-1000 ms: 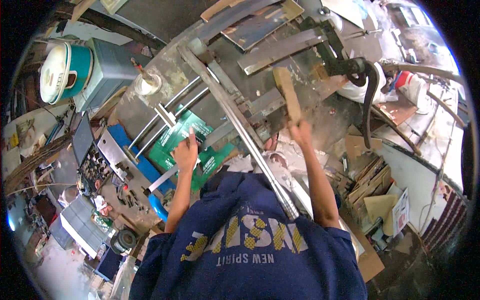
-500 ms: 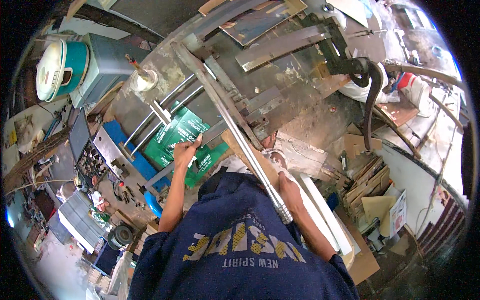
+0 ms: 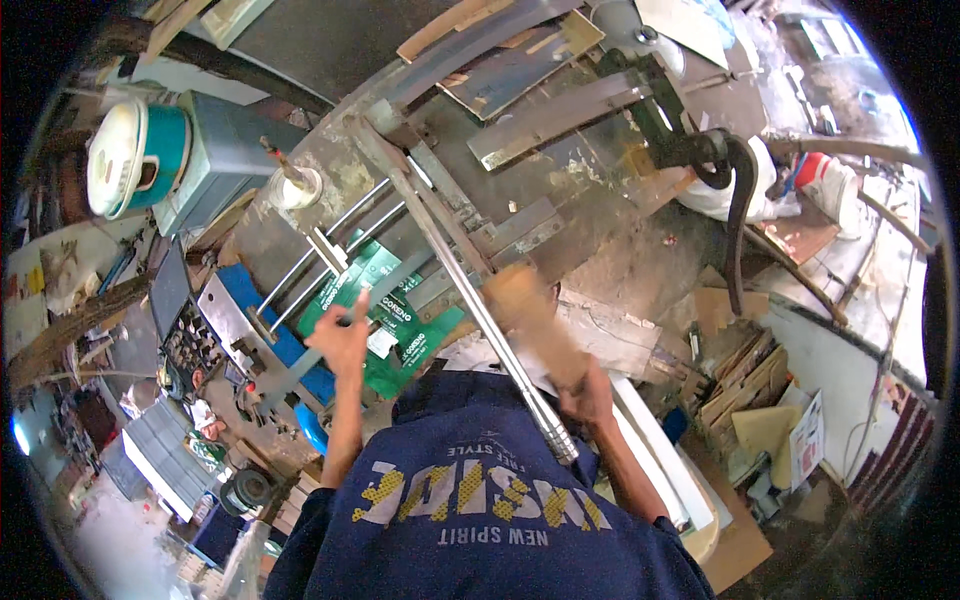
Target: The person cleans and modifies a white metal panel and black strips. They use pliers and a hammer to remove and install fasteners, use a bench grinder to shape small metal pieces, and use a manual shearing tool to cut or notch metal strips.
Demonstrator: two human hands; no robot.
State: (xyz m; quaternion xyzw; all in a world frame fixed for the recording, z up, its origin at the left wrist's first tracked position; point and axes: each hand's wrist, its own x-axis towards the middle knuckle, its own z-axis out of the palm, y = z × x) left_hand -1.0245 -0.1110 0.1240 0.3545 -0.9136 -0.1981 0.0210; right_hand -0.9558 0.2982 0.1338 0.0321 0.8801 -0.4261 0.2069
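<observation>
My right hand (image 3: 588, 396) is closed around the lower end of a flat brown board (image 3: 540, 325), smeared by motion. Beside the board, a long metal lever (image 3: 480, 312) with a shiny ribbed grip slants down toward my chest. To its left, my left hand (image 3: 340, 338) is above a flat grey metal bar (image 3: 402, 272), the index finger stretched out and the fingers apart. Whether it touches the bar is unclear. Green printed sheets (image 3: 425, 335) lie under and beside the bar. Two thin metal rods (image 3: 335, 236) run behind the hand.
A heavy curved iron arm (image 3: 742, 225) stands at the right of the metal worktable (image 3: 590, 215). A white cup (image 3: 297, 188) with a brush sits at its far left. A shallow tray (image 3: 525, 70) holds flat pieces at the back. Stacked brown boards (image 3: 735, 375) lean at the right.
My left hand has shifted left and slightly down, with its index finger now raised. The brown board in my right hand has moved a little right and blurs. The view has shifted slightly.
</observation>
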